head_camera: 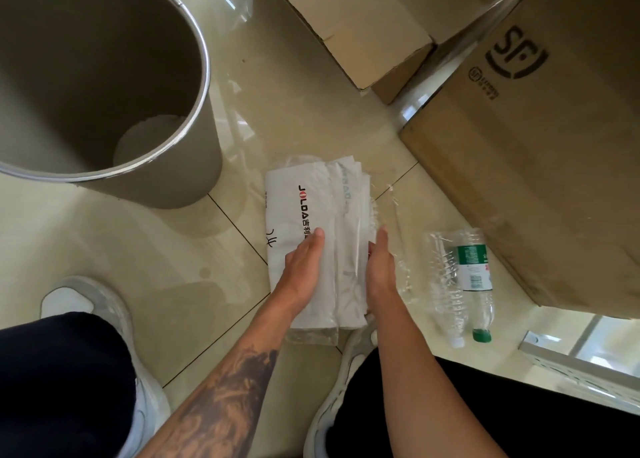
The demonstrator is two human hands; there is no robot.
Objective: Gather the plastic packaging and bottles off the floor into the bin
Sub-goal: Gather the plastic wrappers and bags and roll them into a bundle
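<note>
A flat stack of white plastic packaging with printed lettering lies on the tiled floor in the middle of the view. My left hand lies flat on top of it, fingers together. My right hand presses against the stack's right edge, fingers curled around the clear wrap there. Right of the stack lie two empty clear bottles side by side: one with a green label and green cap, one unlabelled with a white cap. The grey bin stands open at the upper left, with something pale at its bottom.
A large cardboard box stands at the right, close to the bottles. Smaller cardboard boxes sit at the top centre. Clear plastic film lies beside the bin. My shoes and dark trouser legs fill the bottom.
</note>
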